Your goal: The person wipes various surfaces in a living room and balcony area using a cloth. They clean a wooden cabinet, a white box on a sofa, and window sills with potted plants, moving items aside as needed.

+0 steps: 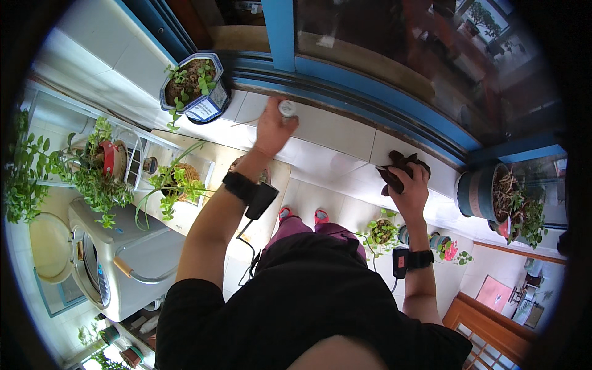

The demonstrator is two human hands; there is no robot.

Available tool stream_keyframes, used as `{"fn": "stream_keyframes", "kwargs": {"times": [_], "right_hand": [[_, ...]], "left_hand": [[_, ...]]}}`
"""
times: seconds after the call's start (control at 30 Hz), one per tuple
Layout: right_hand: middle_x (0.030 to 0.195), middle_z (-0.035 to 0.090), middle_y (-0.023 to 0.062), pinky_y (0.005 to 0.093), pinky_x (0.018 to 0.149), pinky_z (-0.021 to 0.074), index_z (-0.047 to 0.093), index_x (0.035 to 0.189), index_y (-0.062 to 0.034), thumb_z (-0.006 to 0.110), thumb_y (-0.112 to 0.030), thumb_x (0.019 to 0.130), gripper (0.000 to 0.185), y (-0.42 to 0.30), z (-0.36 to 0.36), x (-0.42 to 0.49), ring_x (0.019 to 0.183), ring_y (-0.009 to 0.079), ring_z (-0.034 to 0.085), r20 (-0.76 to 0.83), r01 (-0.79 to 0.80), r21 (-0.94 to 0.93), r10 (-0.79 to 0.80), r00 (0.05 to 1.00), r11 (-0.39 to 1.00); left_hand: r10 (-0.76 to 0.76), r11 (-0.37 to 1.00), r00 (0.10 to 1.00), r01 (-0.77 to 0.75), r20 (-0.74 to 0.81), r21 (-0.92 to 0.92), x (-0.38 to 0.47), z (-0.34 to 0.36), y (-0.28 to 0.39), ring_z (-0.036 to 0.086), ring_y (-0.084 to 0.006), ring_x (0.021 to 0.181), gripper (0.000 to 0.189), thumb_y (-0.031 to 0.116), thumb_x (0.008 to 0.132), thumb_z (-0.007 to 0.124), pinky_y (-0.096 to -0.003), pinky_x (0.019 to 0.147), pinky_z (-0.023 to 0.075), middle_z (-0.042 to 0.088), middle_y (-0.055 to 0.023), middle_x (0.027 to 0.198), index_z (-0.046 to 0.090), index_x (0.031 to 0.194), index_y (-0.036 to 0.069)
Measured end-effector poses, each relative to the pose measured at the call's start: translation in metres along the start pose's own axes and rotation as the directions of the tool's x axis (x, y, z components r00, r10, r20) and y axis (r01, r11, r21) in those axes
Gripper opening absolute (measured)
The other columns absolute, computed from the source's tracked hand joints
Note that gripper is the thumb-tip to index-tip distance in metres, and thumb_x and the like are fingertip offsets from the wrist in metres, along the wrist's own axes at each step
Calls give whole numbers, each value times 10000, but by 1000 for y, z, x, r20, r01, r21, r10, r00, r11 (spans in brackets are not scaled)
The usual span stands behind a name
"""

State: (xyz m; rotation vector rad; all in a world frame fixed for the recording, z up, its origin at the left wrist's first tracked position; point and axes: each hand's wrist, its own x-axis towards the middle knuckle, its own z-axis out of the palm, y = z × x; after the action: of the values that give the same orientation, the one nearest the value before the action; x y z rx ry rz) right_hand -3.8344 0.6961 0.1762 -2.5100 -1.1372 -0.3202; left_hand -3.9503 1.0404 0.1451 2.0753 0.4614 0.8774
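Observation:
My left hand [272,129] is over the white tiled sill [337,127], its fingers curled around a small round container [287,108] with a pale top. A thin stick [245,122] shows beside that hand; whether it is held or lies on the sill, I cannot tell. Farther right, my right hand [412,194] grips a dark brown object [397,169] with several rounded, leaf-like parts, at the sill's edge. Its exact kind is unclear, and my fingers hide part of it. Each wrist wears a black strap with a small box.
A blue-and-white octagonal flowerpot [203,108] stands left on the sill, a dark green pot [476,194] at the right. Blue sliding-door frames [370,90] run behind. Potted plants [182,182] and a washing machine [125,259] with a raised lid occupy the left; more plants [383,231] stand low at right.

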Motion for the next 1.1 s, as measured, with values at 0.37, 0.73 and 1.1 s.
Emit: {"fn": "stream_keyframes", "kwargs": {"times": [0.37,0.73,1.1], "right_hand": [[1124,529,95,422,836,493,684,1002,-253,779,-138,556,471,1,8,0,1103,343,470,-54,20,-39,-22,998,999],[1126,524,100,431,858,476,677,983,-243,785,-218,641,359,-16,20,14,1099,353,469,-71,34,-103,-42,997,994],[1126,525,101,441,834,491,669,1006,-263,775,-250,668,355,-39,38,27,1110,355,463,-35,134,-155,-141,989,979]], "left_hand": [[-14,837,993,77,-120,541,2,-5,-28,470,-331,1048,597,287,728,737,-465,871,369,518,-125,1091,460,1206,59],[-345,813,798,517,-495,268,-39,-36,-61,480,-352,973,559,269,719,734,-425,859,396,502,-216,1011,431,1086,-24],[-808,566,555,643,-195,-516,-95,-125,-54,579,-134,809,274,171,816,637,-284,678,445,614,-36,911,582,1047,33]]}}
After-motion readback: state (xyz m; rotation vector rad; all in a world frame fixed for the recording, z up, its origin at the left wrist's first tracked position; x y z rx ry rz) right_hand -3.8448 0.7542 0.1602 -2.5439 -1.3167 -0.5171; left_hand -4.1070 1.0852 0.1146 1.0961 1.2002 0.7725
